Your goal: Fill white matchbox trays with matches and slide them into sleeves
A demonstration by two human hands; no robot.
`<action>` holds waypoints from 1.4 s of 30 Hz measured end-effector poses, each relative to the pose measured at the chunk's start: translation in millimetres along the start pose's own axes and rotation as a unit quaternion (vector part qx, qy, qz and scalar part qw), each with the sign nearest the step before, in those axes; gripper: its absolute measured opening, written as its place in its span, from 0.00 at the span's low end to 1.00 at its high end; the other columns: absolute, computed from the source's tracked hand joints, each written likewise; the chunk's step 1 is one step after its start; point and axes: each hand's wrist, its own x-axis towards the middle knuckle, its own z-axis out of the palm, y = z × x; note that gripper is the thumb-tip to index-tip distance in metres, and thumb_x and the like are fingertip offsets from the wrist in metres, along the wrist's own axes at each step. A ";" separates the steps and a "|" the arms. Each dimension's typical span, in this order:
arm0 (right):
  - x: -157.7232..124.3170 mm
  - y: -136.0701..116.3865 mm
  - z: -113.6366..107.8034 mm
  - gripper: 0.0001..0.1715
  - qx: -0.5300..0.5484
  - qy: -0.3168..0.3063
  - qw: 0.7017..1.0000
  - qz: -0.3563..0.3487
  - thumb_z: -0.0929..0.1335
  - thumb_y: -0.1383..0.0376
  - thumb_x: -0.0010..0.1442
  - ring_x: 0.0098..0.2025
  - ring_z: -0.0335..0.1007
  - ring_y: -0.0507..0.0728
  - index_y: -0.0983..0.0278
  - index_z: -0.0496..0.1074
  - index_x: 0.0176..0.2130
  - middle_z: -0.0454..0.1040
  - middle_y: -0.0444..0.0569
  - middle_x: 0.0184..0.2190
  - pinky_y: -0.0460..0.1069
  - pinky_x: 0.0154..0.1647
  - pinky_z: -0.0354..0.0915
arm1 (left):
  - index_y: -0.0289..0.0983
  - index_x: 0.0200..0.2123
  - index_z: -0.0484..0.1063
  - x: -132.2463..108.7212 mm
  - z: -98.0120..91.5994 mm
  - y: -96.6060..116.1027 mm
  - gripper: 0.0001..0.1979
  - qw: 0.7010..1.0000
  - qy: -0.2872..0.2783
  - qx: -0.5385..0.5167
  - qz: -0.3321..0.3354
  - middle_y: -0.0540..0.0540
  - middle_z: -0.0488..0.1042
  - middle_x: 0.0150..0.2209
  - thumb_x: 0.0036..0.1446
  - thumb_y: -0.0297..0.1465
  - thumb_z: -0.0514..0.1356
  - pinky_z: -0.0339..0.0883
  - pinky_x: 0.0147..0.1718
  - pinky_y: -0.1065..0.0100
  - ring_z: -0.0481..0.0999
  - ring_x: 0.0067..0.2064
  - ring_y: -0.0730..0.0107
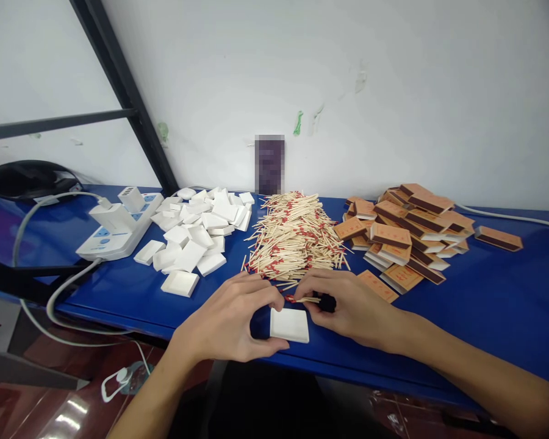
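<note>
A white matchbox tray [290,325], its inside facing up, lies near the desk's front edge. My left hand [231,317] is curled around its left end, with the index finger at the far edge and the thumb at the near edge. Just beyond the tray's right corner, my right hand [354,305] pinches a small bunch of matches [310,299], red heads pointing left. Behind both hands rises a heap of loose matches [297,238] with red heads. Part of the bunch is hidden by my right fingers.
White trays [190,255] are piled at left, orange-brown matchbox sleeves [393,235] at right. A power strip [128,235] with plugged-in chargers and a white cable [50,305] sits farther left. A pixelated dark object [269,164] stands against the wall. The blue desk [494,305] ends close before me.
</note>
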 end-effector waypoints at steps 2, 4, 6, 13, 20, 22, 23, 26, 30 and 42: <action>0.3 -0.8 0.7 0.13 -0.008 0.002 1.000 0.008 0.66 0.78 0.53 0.32 0.71 0.53 0.62 0.72 0.35 0.74 0.44 0.30 0.47 0.34 0.66 | 0.39 0.39 0.68 0.1 0.2 -0.2 0.17 1.000 0.000 0.001 0.000 0.50 0.74 0.36 0.52 0.39 0.69 0.62 0.44 0.62 0.74 0.38 0.66; -0.1 -0.5 2.7 0.12 -0.013 0.010 1.000 0.004 0.65 0.77 0.53 0.32 0.70 0.53 0.62 0.72 0.34 0.74 0.45 0.30 0.47 0.33 0.66 | 0.39 0.39 0.68 0.5 0.4 -0.5 0.17 1.000 0.001 0.002 0.000 0.51 0.74 0.36 0.51 0.39 0.69 0.62 0.43 0.63 0.74 0.37 0.66; -0.6 0.2 4.5 0.12 -0.014 0.017 1.000 -0.003 0.65 0.77 0.53 0.31 0.70 0.53 0.62 0.71 0.34 0.74 0.45 0.30 0.47 0.32 0.65 | 0.39 0.39 0.68 0.9 0.6 -0.9 0.17 1.000 0.002 0.003 -0.001 0.51 0.74 0.36 0.51 0.39 0.69 0.62 0.44 0.63 0.74 0.38 0.66; 1.8 -9.0 -4.9 0.11 0.043 0.055 0.997 0.039 0.66 0.76 0.52 0.30 0.69 0.51 0.62 0.71 0.33 0.74 0.43 0.29 0.45 0.32 0.64 | 0.40 0.39 0.67 2.2 0.1 -0.9 0.17 1.000 0.006 0.007 -0.007 0.51 0.74 0.36 0.51 0.39 0.69 0.62 0.44 0.62 0.74 0.38 0.65; -1.2 -25.7 -1.3 0.09 0.103 -0.004 0.995 0.016 0.67 0.75 0.54 0.32 0.71 0.51 0.62 0.72 0.33 0.75 0.44 0.32 0.45 0.33 0.66 | 0.40 0.37 0.64 2.4 -0.4 1.6 0.19 0.999 0.004 0.022 -0.049 0.52 0.72 0.36 0.50 0.42 0.69 0.63 0.41 0.65 0.72 0.38 0.66; -1.9 -26.2 2.3 0.10 0.092 -0.023 0.995 -0.006 0.67 0.75 0.55 0.34 0.72 0.51 0.62 0.73 0.34 0.75 0.45 0.33 0.45 0.34 0.67 | 0.40 0.38 0.66 2.9 0.5 1.4 0.19 0.999 0.006 0.014 -0.041 0.52 0.73 0.37 0.50 0.42 0.69 0.63 0.42 0.65 0.73 0.38 0.66; -1.9 -26.1 3.3 0.10 0.087 -0.029 0.996 -0.012 0.66 0.75 0.56 0.35 0.72 0.52 0.62 0.73 0.35 0.76 0.46 0.34 0.45 0.34 0.67 | 0.40 0.38 0.66 3.3 0.9 1.1 0.19 0.999 0.008 0.012 -0.033 0.52 0.73 0.36 0.50 0.42 0.69 0.63 0.43 0.64 0.73 0.38 0.66; -1.6 -25.8 2.9 0.10 0.086 -0.034 0.996 -0.019 0.66 0.75 0.59 0.35 0.73 0.52 0.62 0.75 0.36 0.76 0.46 0.34 0.45 0.35 0.67 | 0.40 0.36 0.68 4.3 1.8 -0.1 0.18 1.000 0.007 0.010 -0.009 0.51 0.74 0.34 0.52 0.43 0.69 0.63 0.43 0.64 0.74 0.37 0.66; -2.4 -25.4 0.9 0.09 0.086 -0.037 0.995 -0.035 0.66 0.74 0.61 0.37 0.74 0.52 0.63 0.75 0.38 0.77 0.47 0.35 0.46 0.37 0.69 | 0.39 0.35 0.71 4.8 1.5 -0.7 0.15 1.000 -0.006 0.008 0.002 0.51 0.75 0.34 0.53 0.42 0.69 0.62 0.45 0.64 0.74 0.37 0.67; -7.3 -24.5 3.6 0.13 0.014 -0.010 0.987 -0.162 0.64 0.76 0.61 0.38 0.75 0.56 0.64 0.72 0.43 0.79 0.50 0.35 0.52 0.42 0.71 | 0.38 0.37 0.76 4.5 -0.5 0.3 0.12 1.000 -0.009 0.015 0.015 0.49 0.75 0.36 0.54 0.39 0.69 0.62 0.44 0.63 0.75 0.38 0.66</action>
